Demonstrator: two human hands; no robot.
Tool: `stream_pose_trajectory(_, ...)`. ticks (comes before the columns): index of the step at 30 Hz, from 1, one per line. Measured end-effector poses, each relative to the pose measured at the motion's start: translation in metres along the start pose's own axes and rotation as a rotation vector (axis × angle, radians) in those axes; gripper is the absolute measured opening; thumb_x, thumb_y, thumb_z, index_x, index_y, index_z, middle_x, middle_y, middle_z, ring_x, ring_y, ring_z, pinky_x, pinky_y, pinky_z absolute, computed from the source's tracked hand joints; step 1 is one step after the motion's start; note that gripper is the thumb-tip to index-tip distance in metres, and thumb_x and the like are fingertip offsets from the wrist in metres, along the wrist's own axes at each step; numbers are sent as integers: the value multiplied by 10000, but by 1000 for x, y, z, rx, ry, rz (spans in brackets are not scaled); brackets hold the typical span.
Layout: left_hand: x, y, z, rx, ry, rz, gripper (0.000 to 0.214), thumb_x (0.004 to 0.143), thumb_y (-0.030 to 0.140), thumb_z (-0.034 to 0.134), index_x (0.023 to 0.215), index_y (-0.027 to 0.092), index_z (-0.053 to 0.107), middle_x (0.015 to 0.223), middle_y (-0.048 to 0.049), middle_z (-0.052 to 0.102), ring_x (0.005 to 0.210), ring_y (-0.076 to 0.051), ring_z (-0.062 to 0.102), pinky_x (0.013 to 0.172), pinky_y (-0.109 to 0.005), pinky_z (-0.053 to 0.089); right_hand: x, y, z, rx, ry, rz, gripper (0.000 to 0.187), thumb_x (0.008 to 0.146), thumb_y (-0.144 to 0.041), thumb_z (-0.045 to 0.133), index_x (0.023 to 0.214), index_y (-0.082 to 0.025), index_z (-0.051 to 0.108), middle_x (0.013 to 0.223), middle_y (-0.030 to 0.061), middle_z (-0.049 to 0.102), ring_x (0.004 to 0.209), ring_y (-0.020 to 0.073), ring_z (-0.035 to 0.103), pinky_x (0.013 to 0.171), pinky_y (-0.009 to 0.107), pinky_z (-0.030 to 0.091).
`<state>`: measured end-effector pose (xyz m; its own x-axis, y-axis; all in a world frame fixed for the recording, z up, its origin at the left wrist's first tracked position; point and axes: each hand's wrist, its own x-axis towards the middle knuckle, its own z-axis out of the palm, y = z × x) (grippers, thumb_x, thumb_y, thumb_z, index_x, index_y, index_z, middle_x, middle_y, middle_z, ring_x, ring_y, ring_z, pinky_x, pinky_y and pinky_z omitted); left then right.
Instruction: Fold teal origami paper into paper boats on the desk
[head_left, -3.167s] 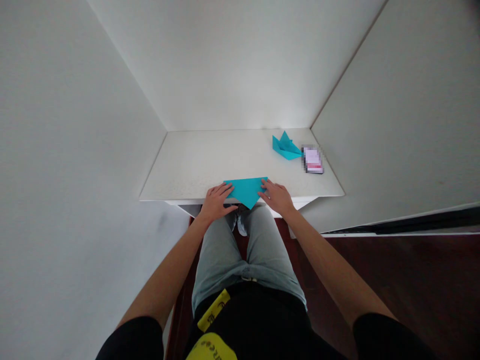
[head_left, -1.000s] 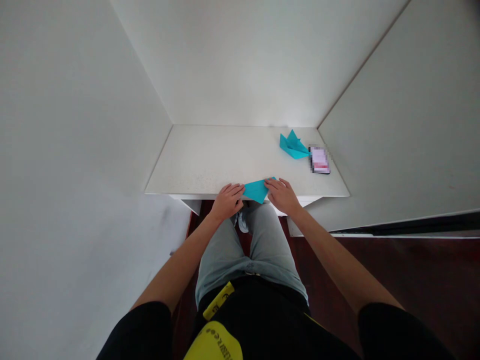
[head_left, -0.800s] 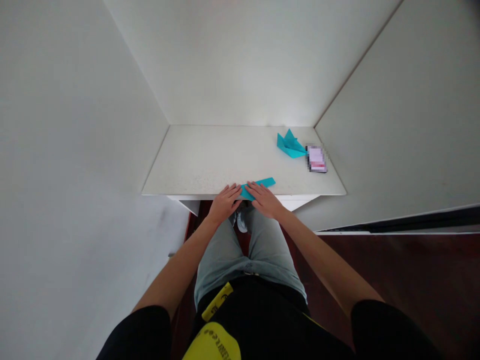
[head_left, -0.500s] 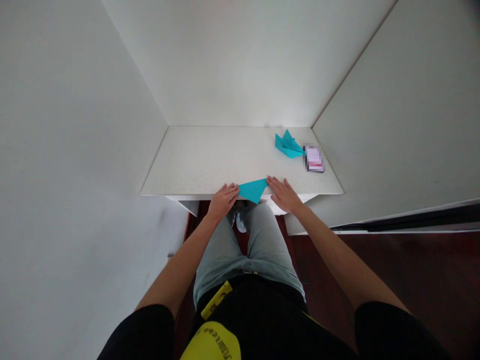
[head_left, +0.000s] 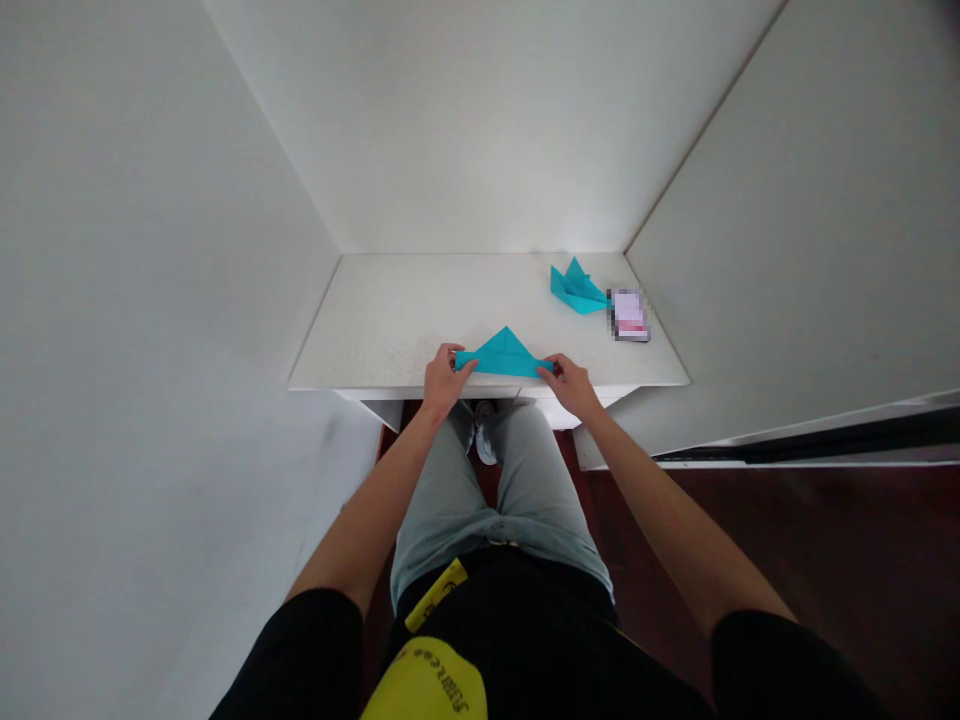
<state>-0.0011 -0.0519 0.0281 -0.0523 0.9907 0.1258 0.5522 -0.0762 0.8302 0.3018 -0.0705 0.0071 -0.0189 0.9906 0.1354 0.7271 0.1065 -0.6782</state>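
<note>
A folded sheet of blue paper [head_left: 506, 354] lies at the front of the white desk, its peak pointing away from me and a long flat band along its near side. My left hand [head_left: 445, 378] pinches the left end of that band between thumb and fingers. At the opposite end, my right hand [head_left: 570, 384] grips the band's tip in the same way. Farther back on the right sits a folded blue paper boat [head_left: 580, 290], apart from both hands.
A phone-like device [head_left: 628, 315] with a blurred screen lies on the desk [head_left: 420, 300], touching or very near the boat's right tip. White walls enclose the desk at the left, back and right. Below its front edge are my legs [head_left: 517, 460].
The paper's peak, which pointed toward me over the desk edge, now points away. My hands have gone from lying flat beside the paper to pinching its two ends.
</note>
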Motion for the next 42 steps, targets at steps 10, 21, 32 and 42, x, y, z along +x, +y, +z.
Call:
stream_pose_trajectory(10,-8,-20,4,246,-129,381,95,1029,308,721,999,243,785,1174,-73,831,1146,-255,722,1097,-452,522,17,-1,-3,-297,60,-156,320,1093,-408,526,1045,-238,794,1066,118,791,1042,306,689,983,499,401)
stream_pose_trajectory(21,-28,-33,-5,282,-199,474,197,1039,359,737,1208,308,825,1336,-40,823,1274,-255,699,1166,-484,479,-31,-12,5,-476,-51,-290,545,1128,-510,472,1579,-238,612,1596,142,638,1366,389,551,1066,530,436)
stream_pose_trajectory(32,-25,-13,-8,388,-293,440,149,1043,312,714,1155,280,806,1169,-68,831,1155,-266,750,1048,-428,543,-14,11,8,-196,5,-261,370,1074,-490,611,1316,-276,791,1385,125,745,1233,329,667,1078,532,501)
stream_pose_trajectory(42,1,4,2,458,-363,451,536,919,395,869,1413,253,719,1395,-103,739,1027,-265,765,1022,-415,567,-6,9,3,-96,-20,-265,352,1068,-478,610,1256,-288,839,1288,120,787,1178,325,698,1072,544,547)
